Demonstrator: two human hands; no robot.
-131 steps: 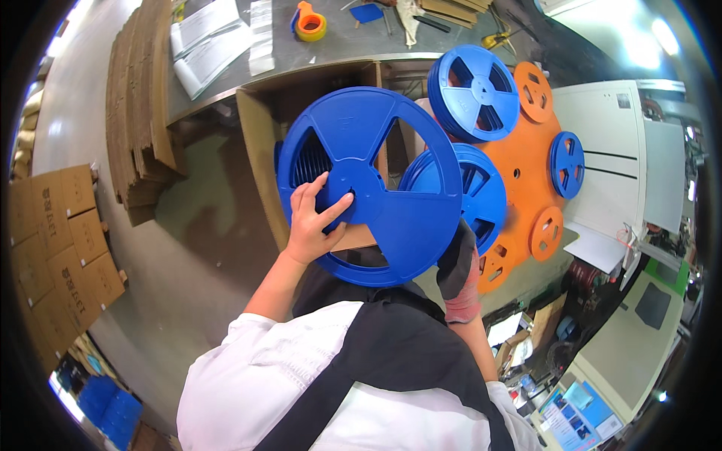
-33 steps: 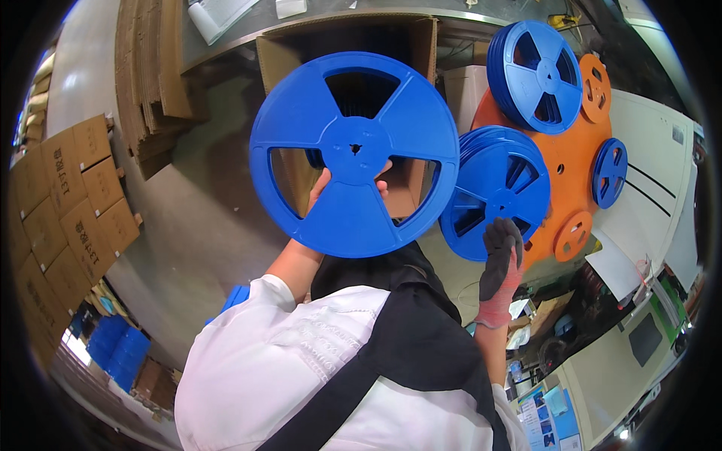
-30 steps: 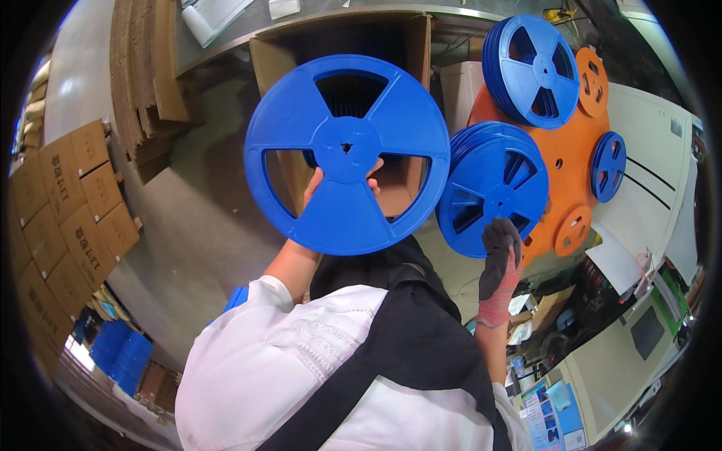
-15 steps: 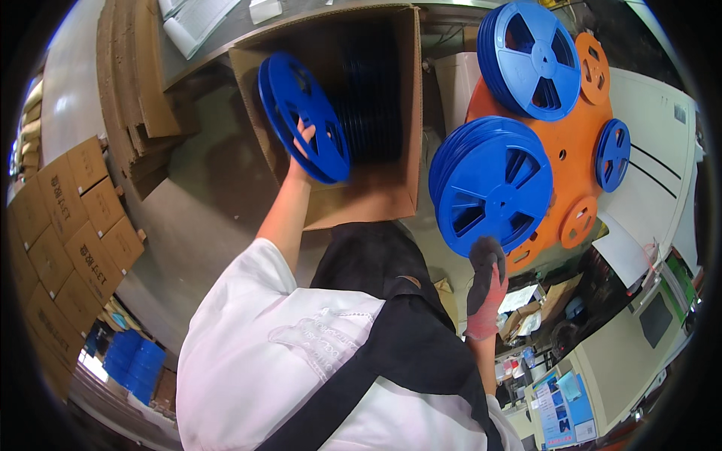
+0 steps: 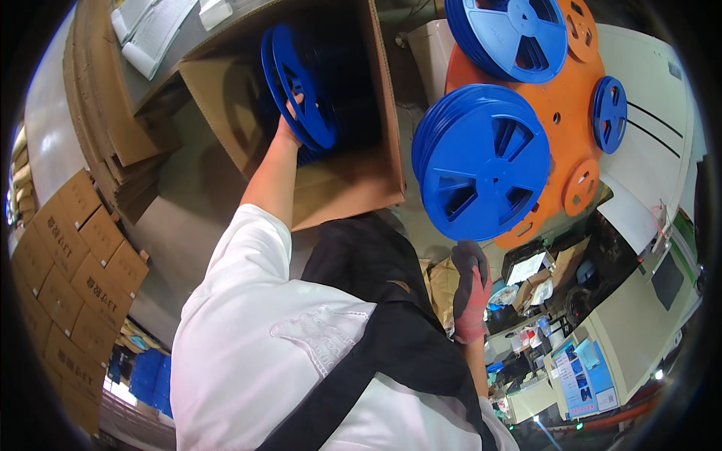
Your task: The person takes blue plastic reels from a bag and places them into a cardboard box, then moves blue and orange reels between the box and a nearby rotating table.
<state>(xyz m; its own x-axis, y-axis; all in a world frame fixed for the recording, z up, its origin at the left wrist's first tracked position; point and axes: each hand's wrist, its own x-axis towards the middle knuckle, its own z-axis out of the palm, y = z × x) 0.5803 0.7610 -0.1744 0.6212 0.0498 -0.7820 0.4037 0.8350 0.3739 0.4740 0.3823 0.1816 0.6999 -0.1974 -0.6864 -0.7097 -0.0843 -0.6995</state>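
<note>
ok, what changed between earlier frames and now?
The left hand carried the blue reel forward into the open carton, nearly edge-on, still gripped. The gloved right hand, at a reel's rim in the first frame, has left it. Blue reel stacks stay by the orange disc.

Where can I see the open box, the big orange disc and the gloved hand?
Open box (image 5: pixel 353 184): head view, bare cardboard near its lower edge.
Big orange disc (image 5: pixel 575 129): head view, bare surface just right of its centre hole.
Gloved right hand (image 5: pixel 471 284): head view, middle of the hand.
</note>
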